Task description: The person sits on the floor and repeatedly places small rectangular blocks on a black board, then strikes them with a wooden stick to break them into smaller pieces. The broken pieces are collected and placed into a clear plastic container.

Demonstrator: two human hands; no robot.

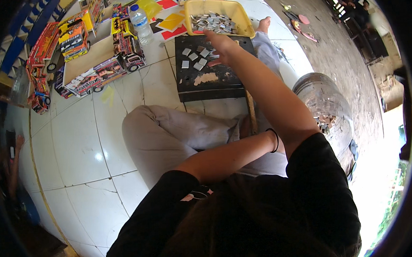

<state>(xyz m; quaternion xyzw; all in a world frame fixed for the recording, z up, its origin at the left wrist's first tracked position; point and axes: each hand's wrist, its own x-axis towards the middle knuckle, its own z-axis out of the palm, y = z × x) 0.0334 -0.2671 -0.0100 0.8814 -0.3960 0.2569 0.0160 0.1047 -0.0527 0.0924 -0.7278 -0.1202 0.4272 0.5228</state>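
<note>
At upper centre of frame, right hand (223,49) w/ fingers spread loose, gripping nothing, rests over small mirror squares (194,56) on black board (208,82). Left hand hidden behind right forearm; grip state unknown. Yellow tray (245,21) w/ more squares sits just beyond. Risk: sharp edges may cut fingers; a sweep could scatter pcs onto tiled floor (73,143).

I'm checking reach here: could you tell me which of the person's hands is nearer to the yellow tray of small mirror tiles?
The right hand is nearer, just below the yellow tray over the black board. The left hand is hidden near the lap.
</note>
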